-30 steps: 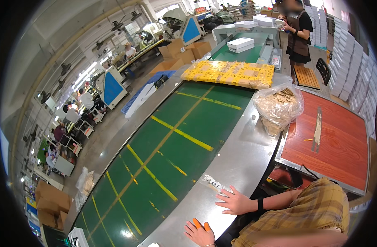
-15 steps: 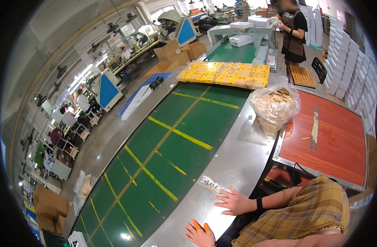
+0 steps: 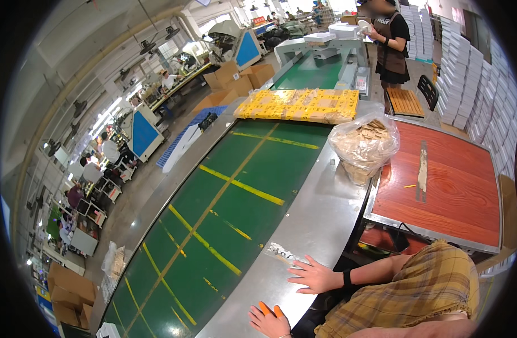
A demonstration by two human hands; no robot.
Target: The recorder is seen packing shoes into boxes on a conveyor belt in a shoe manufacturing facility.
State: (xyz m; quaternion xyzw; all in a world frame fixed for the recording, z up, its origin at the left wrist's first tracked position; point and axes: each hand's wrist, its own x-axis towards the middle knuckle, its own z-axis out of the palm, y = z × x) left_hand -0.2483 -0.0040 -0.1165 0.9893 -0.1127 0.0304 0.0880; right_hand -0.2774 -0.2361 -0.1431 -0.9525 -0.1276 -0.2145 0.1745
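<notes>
My left hand [image 3: 270, 321] lies with its fingers spread on the bare metal edge [image 3: 281, 248] of a conveyor. Orange covers sit on two of its fingers. Palm down on the same edge rests my right hand [image 3: 315, 276], fingers apart, holding nothing and wearing a black wristband [image 3: 347, 279]. Just beyond its fingertips, a torn whitish sticker residue [image 3: 280, 253] clings to the metal. The green conveyor belt [image 3: 213, 219], marked with yellow lines, runs past both hands to the left. A yellow-brown plaid cloth [image 3: 405, 293] covers my upper right arm and lap.
A taped flat cardboard piece [image 3: 298, 105] spans the belt's far part. A clear bag of brown pieces [image 3: 363, 147] stands beside a red wood-grain table [image 3: 444, 186]. Farther back, a person [image 3: 391, 48] stands by stacked white boxes [image 3: 456, 73]. A white box [image 3: 107, 331] shows at lower left.
The whole view has shifted slightly, so the scene sits a little farther left. Both hands stay resting on the metal edge.
</notes>
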